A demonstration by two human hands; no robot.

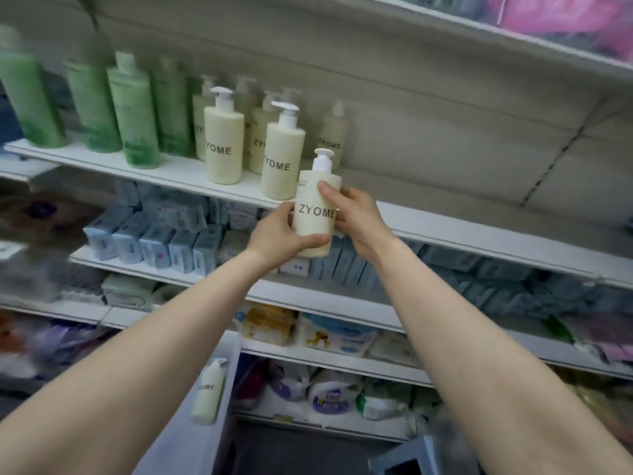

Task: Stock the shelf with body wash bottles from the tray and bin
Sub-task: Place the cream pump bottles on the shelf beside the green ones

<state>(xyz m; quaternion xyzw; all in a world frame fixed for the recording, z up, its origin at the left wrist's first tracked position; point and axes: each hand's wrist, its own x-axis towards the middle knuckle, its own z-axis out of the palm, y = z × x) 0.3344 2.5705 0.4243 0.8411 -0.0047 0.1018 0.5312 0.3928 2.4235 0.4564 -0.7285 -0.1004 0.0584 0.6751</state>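
zyome body wash bottle (317, 214) is held upright between both hands, in front of the shelf (445, 231) edge. left hand (279, 234) fingers curl under its base, thumb along the bottom; right hand (356, 214) fingers wrap its side, thumb pressing the shoulder. shelved zyome bottles (282, 156) stand just left.

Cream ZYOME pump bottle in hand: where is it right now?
Head view, centre: the cream ZYOME pump bottle is held upright by left hand and right hand, at the white shelf edge, right of the shelved bottles.
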